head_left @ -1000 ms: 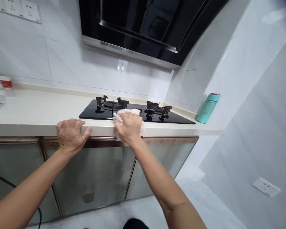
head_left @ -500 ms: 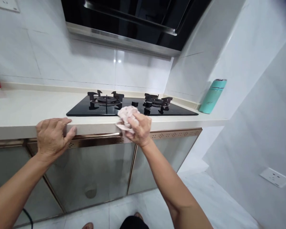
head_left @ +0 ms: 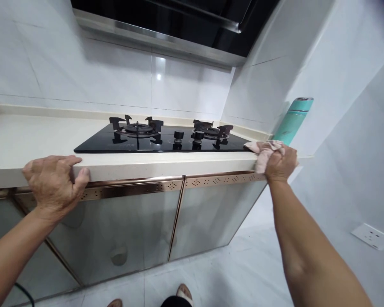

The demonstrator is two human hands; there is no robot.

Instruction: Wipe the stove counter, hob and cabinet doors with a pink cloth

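Note:
My right hand [head_left: 280, 164] is closed on a crumpled pale pink cloth [head_left: 265, 154], which rests on the counter's front edge near its right end. The cloth reaches the right front corner of the black glass gas hob [head_left: 163, 146]. Just behind that hand leans or stands a turquoise bottle [head_left: 292, 123], its lower part hidden. My left hand [head_left: 55, 181] lies on the front edge of the cream countertop [head_left: 35, 134], left of the hob, fingers on top and thumb apart, holding nothing.
A black range hood [head_left: 179, 25] hangs over the hob. Two burners with black pan supports [head_left: 137, 128] and two knobs [head_left: 178, 135] rise from the glass. Glass-fronted cabinets [head_left: 121, 226] stand below. A white wall closes off the right side, with a socket [head_left: 373, 236].
My right hand has carried the cloth rightward along the counter's front edge, from the middle of the hob to its right corner. My left hand stays on the edge; the view has shifted slightly.

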